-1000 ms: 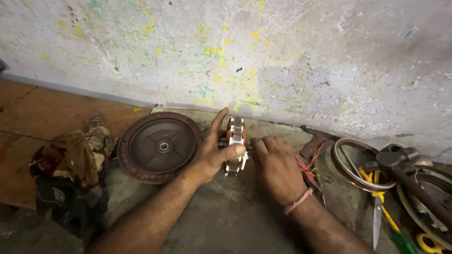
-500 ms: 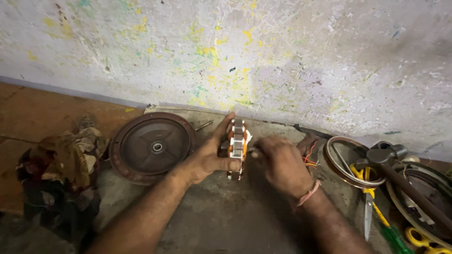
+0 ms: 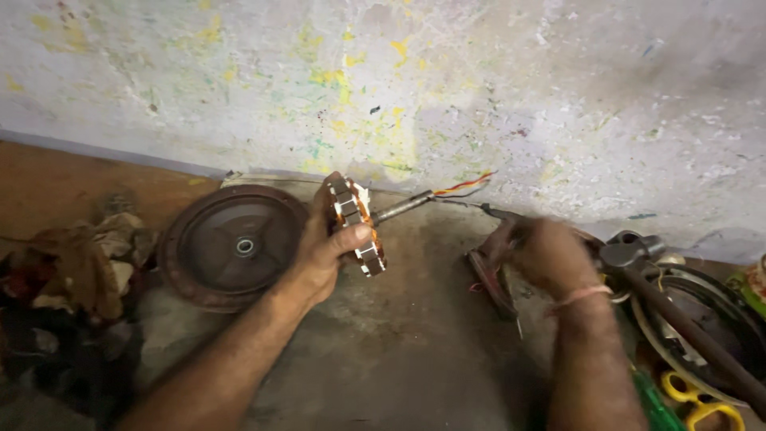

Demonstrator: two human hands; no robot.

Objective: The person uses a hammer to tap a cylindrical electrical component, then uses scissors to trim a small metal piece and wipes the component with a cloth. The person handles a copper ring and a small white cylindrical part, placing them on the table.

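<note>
My left hand point(image 3: 325, 249) grips a round motor stator point(image 3: 356, 223) with copper windings and a steel rim, held on edge above the concrete floor. A metal shaft point(image 3: 401, 207) sticks out of it to the right, ending in coloured wires point(image 3: 465, 186). My right hand point(image 3: 545, 254) is blurred and lies off to the right, over a pair of dark pliers point(image 3: 488, 275) on the floor; I cannot tell whether it grips them. A dark round motor cover point(image 3: 230, 243) lies flat just left of the left hand.
A paint-flecked wall point(image 3: 447, 96) rises behind. A heap of dirty rags point(image 3: 76, 267) lies at the left. At the right sit a hammer point(image 3: 678, 299), ring-shaped metal parts point(image 3: 714, 323), a green-handled tool point(image 3: 654, 403) and yellow handles point(image 3: 694, 399).
My right hand has left the stator and swung right to the pliers. The left hand still holds the stator, and the shaft and wires now show.
</note>
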